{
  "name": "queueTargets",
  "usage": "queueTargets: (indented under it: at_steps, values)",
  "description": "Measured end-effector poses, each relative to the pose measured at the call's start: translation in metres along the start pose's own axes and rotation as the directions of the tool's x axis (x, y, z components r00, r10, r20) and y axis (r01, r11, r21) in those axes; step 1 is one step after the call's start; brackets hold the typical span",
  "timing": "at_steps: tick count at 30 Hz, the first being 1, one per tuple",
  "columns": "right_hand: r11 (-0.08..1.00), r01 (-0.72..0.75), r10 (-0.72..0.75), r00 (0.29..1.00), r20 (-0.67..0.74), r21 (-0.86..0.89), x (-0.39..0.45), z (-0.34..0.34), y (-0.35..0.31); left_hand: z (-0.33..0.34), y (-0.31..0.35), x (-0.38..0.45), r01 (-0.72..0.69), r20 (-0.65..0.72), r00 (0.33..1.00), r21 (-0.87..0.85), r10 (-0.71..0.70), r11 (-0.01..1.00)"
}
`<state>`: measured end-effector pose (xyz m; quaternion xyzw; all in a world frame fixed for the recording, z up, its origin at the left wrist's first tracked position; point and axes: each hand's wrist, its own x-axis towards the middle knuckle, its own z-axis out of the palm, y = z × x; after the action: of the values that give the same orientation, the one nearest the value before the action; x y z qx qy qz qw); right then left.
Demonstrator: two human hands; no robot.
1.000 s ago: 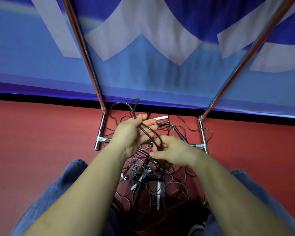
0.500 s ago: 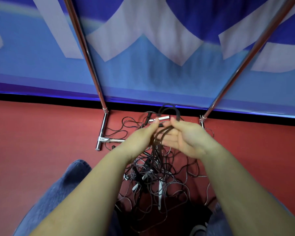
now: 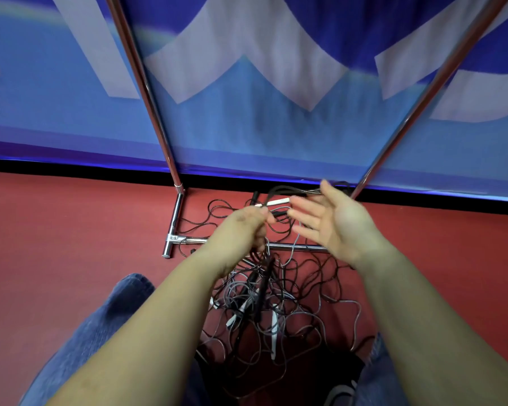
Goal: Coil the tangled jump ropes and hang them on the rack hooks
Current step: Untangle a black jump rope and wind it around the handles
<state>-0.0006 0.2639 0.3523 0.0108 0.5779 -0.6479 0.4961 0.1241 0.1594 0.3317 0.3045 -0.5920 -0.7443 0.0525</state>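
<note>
A tangled pile of black and grey jump ropes [image 3: 279,300] with white handles lies on the red floor between my knees. My left hand [image 3: 244,230] grips a bunch of black rope strands, which hang down from it into the pile. A black loop [image 3: 285,190] runs from that hand over to my right hand [image 3: 335,221], which is spread flat with straight fingers, the loop passing behind its fingers and thumb. A chrome rack [image 3: 247,244] stands just behind the pile; its hooks are out of view.
Two slanted chrome rack poles [image 3: 147,92] [image 3: 423,95] rise left and right, joined by a low crossbar and a left foot tube [image 3: 175,221]. A blue and white banner wall [image 3: 247,118] stands close behind. My blue-jeaned knees [image 3: 100,326] flank the pile.
My right hand has opened and swung out to the right, drawing the black loop wider. My left hand has closed tighter on the gathered strands and stayed in place.
</note>
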Motion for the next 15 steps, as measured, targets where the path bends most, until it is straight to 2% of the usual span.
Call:
queueTargets:
  at_steps: [1, 2, 3, 4, 6, 10, 12, 13, 15]
  values:
    - [0.974, -0.02, 0.034, 0.998, 0.059, -0.228, -0.003, 0.007, 0.004, -0.001, 0.002, 0.001, -0.002, -0.026, 1.0, -0.111, 0.0, 0.994]
    - [0.891, -0.008, 0.066, 0.992, 0.112, -0.454, -0.006, 0.014, 0.009, -0.002, 0.005, 0.002, -0.003, -0.039, 0.999, -0.212, -0.005, 0.977]
    - [0.755, 0.053, 0.09, 0.979, 0.184, -0.653, -0.008, 0.018, 0.016, -0.003, 0.007, 0.002, -0.002, -0.046, 0.999, -0.3, -0.012, 0.954]
    - [0.605, 0.148, 0.116, 0.956, 0.271, -0.782, -0.008, 0.019, 0.025, -0.004, 0.009, 0.002, 0.003, -0.051, 0.998, -0.377, -0.024, 0.926]
    - [0.392, 0.247, 0.156, 0.932, 0.328, -0.886, -0.005, 0.016, 0.041, -0.007, 0.01, 0.003, 0.017, -0.064, 0.996, -0.497, -0.056, 0.868]
    - [0.164, 0.236, 0.006, 0.971, 0.24, -0.958, -0.002, 0.011, 0.045, -0.013, 0.014, 0.005, -0.009, -0.109, 0.991, -0.658, -0.083, 0.753]
    - [0.16, 0.259, -0.086, 0.965, 0.248, -0.952, -0.002, 0.011, 0.043, -0.014, 0.018, 0.005, -0.052, -0.152, 0.986, -0.662, -0.065, 0.748]
    - [0.22, 0.267, -0.109, 0.962, 0.249, -0.938, -0.002, 0.012, 0.041, -0.015, 0.019, 0.005, -0.067, -0.169, 0.984, -0.633, -0.054, 0.771]
    - [0.487, 0.27, -0.109, 0.962, 0.249, -0.83, -0.003, 0.015, 0.037, -0.014, 0.018, 0.006, -0.068, -0.187, 0.982, -0.487, -0.028, 0.871]
